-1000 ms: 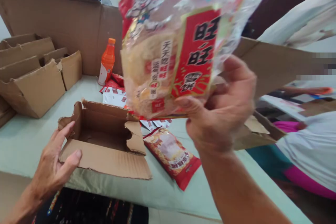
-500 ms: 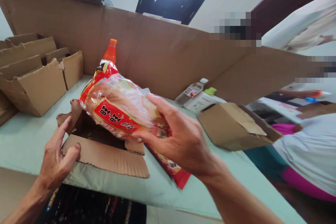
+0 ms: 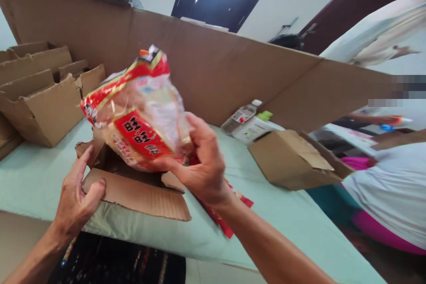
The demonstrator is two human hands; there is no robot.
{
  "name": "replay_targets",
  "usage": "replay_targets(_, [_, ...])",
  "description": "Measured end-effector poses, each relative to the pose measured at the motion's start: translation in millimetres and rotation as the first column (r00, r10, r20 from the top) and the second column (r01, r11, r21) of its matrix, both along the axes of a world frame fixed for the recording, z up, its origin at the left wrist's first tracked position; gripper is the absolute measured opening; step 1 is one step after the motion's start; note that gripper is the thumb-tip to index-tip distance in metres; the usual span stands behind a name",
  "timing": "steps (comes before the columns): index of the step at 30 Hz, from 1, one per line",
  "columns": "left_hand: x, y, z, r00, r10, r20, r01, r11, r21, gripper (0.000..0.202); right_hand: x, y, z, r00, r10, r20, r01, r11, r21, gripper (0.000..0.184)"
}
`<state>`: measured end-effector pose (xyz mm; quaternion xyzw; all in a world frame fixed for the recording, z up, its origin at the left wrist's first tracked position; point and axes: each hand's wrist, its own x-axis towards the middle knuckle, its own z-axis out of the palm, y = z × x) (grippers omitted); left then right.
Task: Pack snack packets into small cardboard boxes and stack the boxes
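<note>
right hand (image 3: 203, 168) pinches snack bag (image 3: 140, 111), long axis tilted up-right over open box (image 3: 133, 186) | left hand (image 3: 78, 197) grips box flap, fingers curled

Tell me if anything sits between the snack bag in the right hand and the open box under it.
Nothing visible. The right hand holds the snack bag just above the open box; the left hand grips its near edge, off to one side.

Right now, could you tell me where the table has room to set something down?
Bare table lies between the folded boxes and the open box, and this side of the small box. Around the bottles it is crowded.
</note>
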<state>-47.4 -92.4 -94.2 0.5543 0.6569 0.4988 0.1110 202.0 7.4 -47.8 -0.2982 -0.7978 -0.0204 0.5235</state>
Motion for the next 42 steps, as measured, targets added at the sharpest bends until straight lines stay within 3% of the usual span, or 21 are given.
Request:
replay_targets(3, [-0.3, 0.7, -2.1, 1.000, 0.008, 0.002, -0.008, 1.000, 0.013, 0.073, -3.5, 6.6, -11.7, 0.989, 0.047, 0.138, -0.055, 0.997, 0.055, 0.090])
replay_targets(5, [0.1, 0.9, -3.2, 1.000, -0.014, 0.006, 0.013, 1.000, 0.025, 0.072, 3.2, 3.6, -4.5, 0.972, 0.059, 0.227, -0.082, 0.992, 0.093, 0.090])
replay_targets(9, [0.0, 1.4, -5.1, 0.998, -0.043, 0.045, 0.042, 0.999, 0.031, 0.070, 24.0, -15.0, 41.6, 0.917, 0.044, 0.396, -0.120, 0.979, 0.168, 0.083])
replay_targets(12, [-1.9, 2.5, -6.4, 0.998, -0.036, 0.059, 0.036, 0.999, 0.003, 0.069, 36.6, -29.3, 77.1, 0.827, 0.016, 0.562, -0.112, 0.984, 0.137, 0.067])
replay_targets(15, [-2.4, 4.1, -8.1, 0.998, -0.043, 0.044, 0.043, 0.999, 0.012, 0.068, 42.9, -33.6, 88.9, 0.762, -0.004, 0.648, -0.083, 0.991, 0.103, 0.059])
replay_targets(21, [1.8, 5.7, -9.9, 0.997, -0.072, 0.037, 0.070, 0.996, 0.058, 0.068, 29.1, -19.6, 64.8, 0.788, 0.047, 0.613, -0.126, 0.988, 0.087, 0.060])
replay_targets(24, [2.3, 5.3, -9.3, 0.997, -0.069, 0.046, 0.067, 0.997, 0.047, 0.069, 15.4, -14.1, 46.5, 0.773, 0.102, 0.627, -0.127, 0.992, -0.005, 0.063])
replay_targets(26, [2.6, 4.8, -8.8, 0.997, -0.062, 0.054, 0.060, 0.997, 0.038, 0.069, 7.8, -10.7, 32.7, 0.721, 0.135, 0.680, -0.073, 0.990, -0.119, 0.065])
replay_targets(30, [4.3, 4.3, -9.2, 0.995, -0.076, 0.059, 0.073, 0.996, 0.041, 0.070, -3.4, -1.5, 13.5, 0.523, 0.228, 0.821, 0.102, 0.940, -0.326, 0.063])
replay_targets(32, [4.4, 4.8, -9.3, 0.995, -0.086, 0.046, 0.084, 0.995, 0.049, 0.069, -10.5, 3.8, 11.1, 0.453, 0.267, 0.850, 0.163, 0.913, -0.374, 0.059])
replay_targets(36, [0.8, 6.8, -6.1, 0.988, -0.150, -0.048, 0.153, 0.986, 0.070, 0.062, -24.6, 12.2, 13.5, 0.386, 0.278, 0.880, 0.232, 0.894, -0.384, 0.054])
replay_targets(39, [-5.1, 7.1, -2.7, 0.969, -0.197, -0.148, 0.214, 0.970, 0.115, 0.056, -17.9, 11.5, 21.8, 0.479, 0.278, 0.833, 0.133, 0.915, -0.382, 0.058])
replay_targets(42, [-13.5, 6.3, -4.2, 0.950, -0.253, -0.181, 0.285, 0.941, 0.183, 0.061, 12.4, -2.3, 35.3, 0.740, 0.170, 0.651, 0.004, 0.966, -0.258, 0.050])
